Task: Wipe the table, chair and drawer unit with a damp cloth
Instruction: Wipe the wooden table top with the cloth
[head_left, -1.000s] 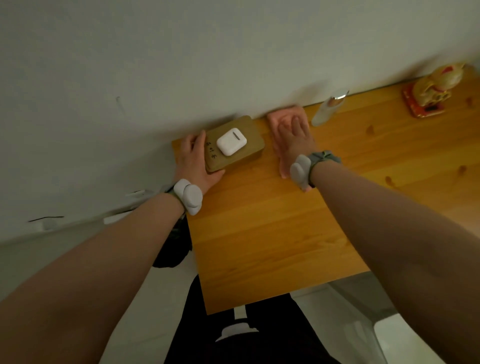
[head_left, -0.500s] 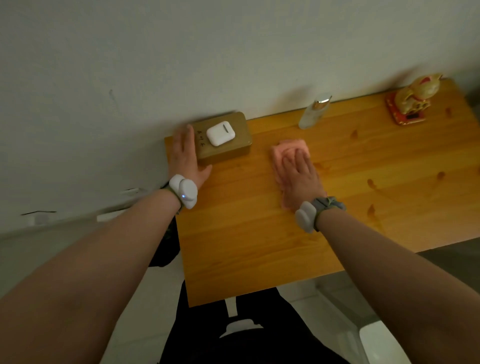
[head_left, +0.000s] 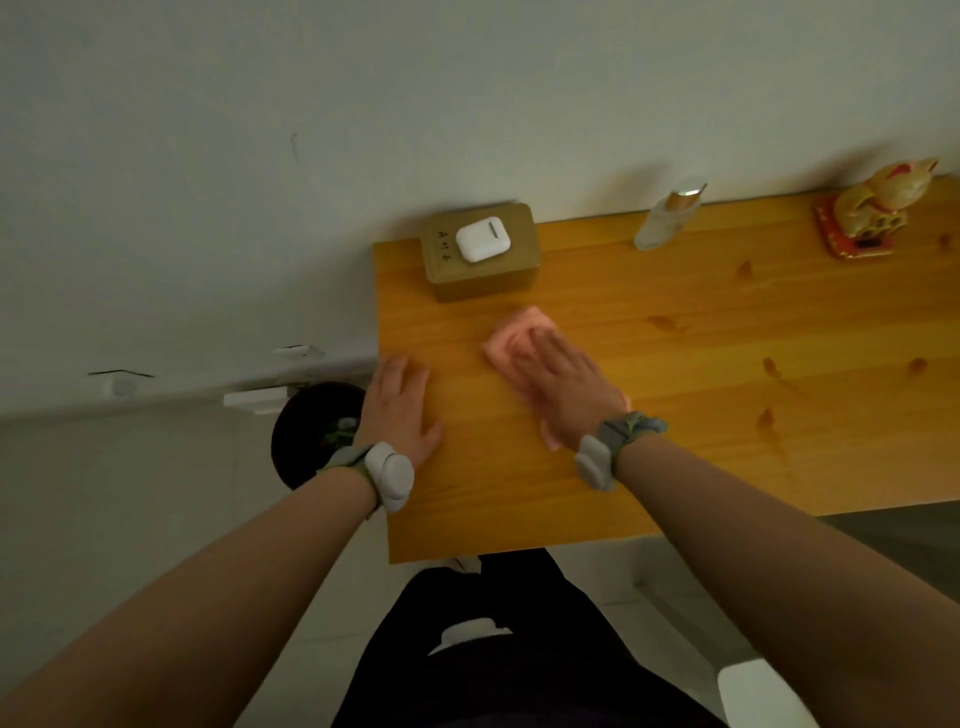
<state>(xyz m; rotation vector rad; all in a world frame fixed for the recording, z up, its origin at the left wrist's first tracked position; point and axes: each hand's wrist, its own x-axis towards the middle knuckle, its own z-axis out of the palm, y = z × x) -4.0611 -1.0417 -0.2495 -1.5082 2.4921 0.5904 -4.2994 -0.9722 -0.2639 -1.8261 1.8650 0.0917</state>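
Both hands have drawn back from the wall toward the near edge. The left hand (head_left: 400, 410) has let go of the box and now lies flat at the tabletop's (head_left: 675, 415) left edge, fingers (head_left: 402, 369) straight and close together, holding nothing. The right hand (head_left: 563, 384) has dragged the pink cloth (head_left: 511, 332) along with it and presses it down with flat, slightly spread fingers. The cloth sits mid-tabletop, poking out ahead of the fingertips and behind the wrist.

This looks like the table-wiping step, still at the left end. The chair and drawer unit are not in view, so I judge them yet to come. The next stroke likely calls for steady downward pressure and a sweep either rightward over the long bare stretch or out to the near edge.

Just below the left hand, off the tabletop, stands a dark round bin (head_left: 311, 415). Farther back, the gold-brown box (head_left: 483, 280) sits in the left corner against the wall with a white earbud case (head_left: 481, 239) on top. A small clear bottle (head_left: 667, 218) and a lucky-cat figurine (head_left: 878, 208) line the wall to the right. All three would need lifting or wiping round, and the bottle seems easiest to tip.
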